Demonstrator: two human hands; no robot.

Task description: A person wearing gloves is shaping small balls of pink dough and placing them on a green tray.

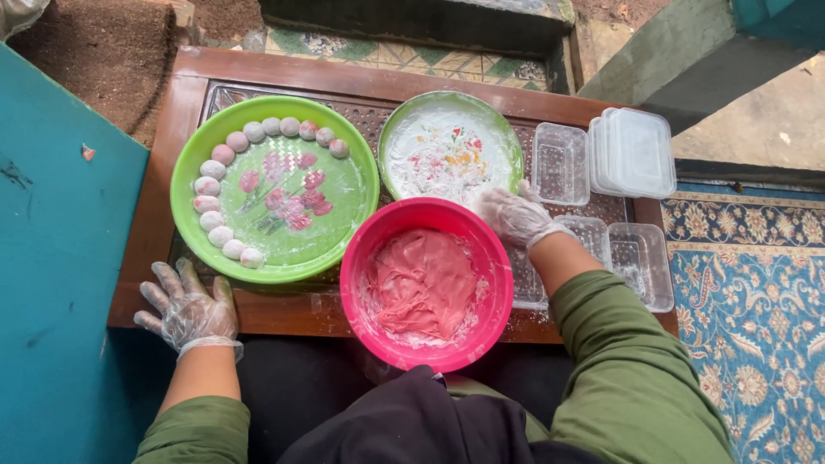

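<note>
A pink bowl [494, 258] holding pink dough [423, 283] sits at the near edge of a low wooden table [163, 146]. My right hand [513, 215], in a clear plastic glove, rests at the bowl's far right rim, next to a floured green plate [449, 153]. It holds nothing I can see. My left hand [187, 311], also gloved, lies flat with fingers spread on the table's near left corner. Just beyond it is a large green tray [344, 198] with several pale pink and white dough balls [213, 170] lined along its left and upper rim.
Clear plastic containers [559, 163] stand on the table's right side, with a stack of lids [633, 153] behind them. A teal surface [60, 258] lies to the left and a patterned blue rug [756, 283] to the right.
</note>
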